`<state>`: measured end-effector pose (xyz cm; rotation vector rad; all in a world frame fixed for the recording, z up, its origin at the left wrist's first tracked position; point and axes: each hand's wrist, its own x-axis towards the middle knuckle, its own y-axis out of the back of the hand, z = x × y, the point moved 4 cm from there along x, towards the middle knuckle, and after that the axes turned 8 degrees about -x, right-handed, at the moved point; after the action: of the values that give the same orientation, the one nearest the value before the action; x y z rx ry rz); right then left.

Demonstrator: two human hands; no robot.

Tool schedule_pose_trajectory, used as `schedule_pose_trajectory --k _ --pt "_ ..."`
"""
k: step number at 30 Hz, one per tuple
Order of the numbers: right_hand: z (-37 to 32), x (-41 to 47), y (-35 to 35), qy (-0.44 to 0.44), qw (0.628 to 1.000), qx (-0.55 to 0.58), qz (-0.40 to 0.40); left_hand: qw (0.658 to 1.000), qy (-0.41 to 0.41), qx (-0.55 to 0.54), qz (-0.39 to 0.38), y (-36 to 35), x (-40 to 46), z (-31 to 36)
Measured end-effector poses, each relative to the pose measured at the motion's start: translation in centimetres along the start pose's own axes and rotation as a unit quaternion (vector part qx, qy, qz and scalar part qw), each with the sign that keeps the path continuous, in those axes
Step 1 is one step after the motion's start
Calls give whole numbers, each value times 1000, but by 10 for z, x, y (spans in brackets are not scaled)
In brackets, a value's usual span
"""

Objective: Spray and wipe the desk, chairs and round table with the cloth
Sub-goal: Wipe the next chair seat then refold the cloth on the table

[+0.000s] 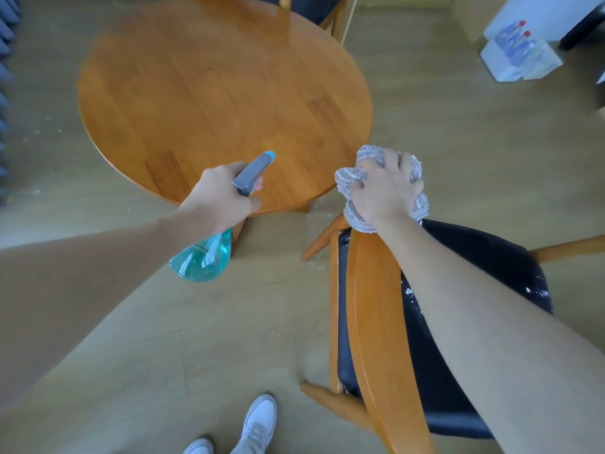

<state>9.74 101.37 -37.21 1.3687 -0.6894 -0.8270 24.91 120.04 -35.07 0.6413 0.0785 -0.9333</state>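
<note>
spray bottle and cloth in hand at chair and round counter

left hand (219, 194): fingers curled round the neck of the spray bottle (209, 253), nozzle aimed over the near edge of the round counter (196, 93). bottle is clear teal, roughly half full of blue-green liquid. right hand (383, 188): fingers bunched tight on the grey cloth (366, 158), pressing it on the top end of the wooden chair (376, 306) backrest. dark seat carries white specks. a white box (501, 65) on the floor far right holds red-capped bottles (517, 40).
</note>
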Motion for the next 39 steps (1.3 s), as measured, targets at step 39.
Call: schedule_pose_trajectory --k 39 --pt "-22 -97 -11 111 991 -58 -54 998 -42 19 -42 -36 -55 5"
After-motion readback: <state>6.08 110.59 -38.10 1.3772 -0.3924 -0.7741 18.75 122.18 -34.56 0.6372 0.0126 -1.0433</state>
